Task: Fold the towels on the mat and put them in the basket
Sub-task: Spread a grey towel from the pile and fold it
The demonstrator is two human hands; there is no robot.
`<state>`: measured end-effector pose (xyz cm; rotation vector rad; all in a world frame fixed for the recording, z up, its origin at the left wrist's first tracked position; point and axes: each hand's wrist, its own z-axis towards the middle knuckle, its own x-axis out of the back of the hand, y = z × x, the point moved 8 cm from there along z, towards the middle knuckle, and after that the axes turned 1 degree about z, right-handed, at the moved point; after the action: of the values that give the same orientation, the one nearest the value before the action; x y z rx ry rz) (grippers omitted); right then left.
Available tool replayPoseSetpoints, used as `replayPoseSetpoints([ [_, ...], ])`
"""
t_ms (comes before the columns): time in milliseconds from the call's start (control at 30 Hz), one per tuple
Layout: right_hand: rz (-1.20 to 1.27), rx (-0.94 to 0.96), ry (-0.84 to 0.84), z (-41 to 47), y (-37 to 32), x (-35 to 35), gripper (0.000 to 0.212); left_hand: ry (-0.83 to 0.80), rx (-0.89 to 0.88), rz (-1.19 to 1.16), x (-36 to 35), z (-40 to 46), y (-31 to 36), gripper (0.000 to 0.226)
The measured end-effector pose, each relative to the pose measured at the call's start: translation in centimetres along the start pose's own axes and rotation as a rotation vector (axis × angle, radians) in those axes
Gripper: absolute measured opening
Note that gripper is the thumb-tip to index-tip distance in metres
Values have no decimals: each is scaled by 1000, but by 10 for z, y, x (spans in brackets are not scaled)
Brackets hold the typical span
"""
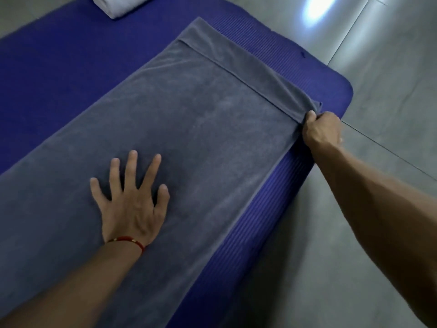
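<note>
While a grey towel (189, 129) lies spread lengthwise over a blue mat (59, 74), a person works on it with both bare hands. The left hand (132, 204) rests flat on the cloth near its middle, fingers straight and splayed, gripping nothing; a red cord bracelet (127, 240) circles that wrist. The right hand (321, 129) reaches to the towel's near right corner at the mat's edge, its fingers curled tight round the bunched fabric there, thumb on top. From that corner a banded hem runs away along the towel's far end, and a narrow strip of cloth beyond the hem lies on the ribbed mat surface. The towel's long right edge lies just inside the mat's right border, leaving a strip of blue showing. At the top of the frame, a second, paler folded towel (115, 5) sits on the mat, well apart from the spread one and partly cut off. Grey floor tiles (390, 67) surround the mat, with a bright glare on them.
</note>
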<state>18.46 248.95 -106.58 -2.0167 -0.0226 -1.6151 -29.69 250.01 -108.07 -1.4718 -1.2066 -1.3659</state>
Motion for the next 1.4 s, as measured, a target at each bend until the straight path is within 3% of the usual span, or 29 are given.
replayPoseSetpoints([
  [100, 10, 6, 82, -10, -7, 7, 53, -11, 0, 14, 2, 2, 2, 63],
  [200, -111, 297, 161, -32, -33, 7, 73, -6, -4, 19, 2, 0, 2, 63],
  [267, -226, 464, -25, -36, -42, -21, 78, -8, -6, 21, 1, 1, 1, 63],
  [333, -271, 443, -179, -28, -39, -40, 82, -16, -8, 19, 1, 1, 3, 63],
  [567, -415, 401, -264, -33, -49, -38, 86, -20, 16, 28, -1, 5, 3, 61],
  [700, -437, 664, -288, -140, -68, -66, 79, -72, 18, 47, -2, 5, 3, 65],
  [900, -469, 982, -498, -341, -62, -92, 80, -216, -106, 60, -7, 2, -5, 66],
  [1133, -603, 1695, -658, -523, 15, -67, 74, -211, -392, 155, -11, -183, -127, 67],
  [1200, -638, 1908, -670, -561, 27, -57, 73, -222, -316, 166, -12, -239, -176, 64],
  [1300, -647, 2216, -720, -621, 28, -47, 72, -231, 84, 51, -12, -317, -260, 61],
  [1400, -587, 2316, -726, -674, 5, -44, 65, -240, 276, -46, -13, -381, -307, 60],
])
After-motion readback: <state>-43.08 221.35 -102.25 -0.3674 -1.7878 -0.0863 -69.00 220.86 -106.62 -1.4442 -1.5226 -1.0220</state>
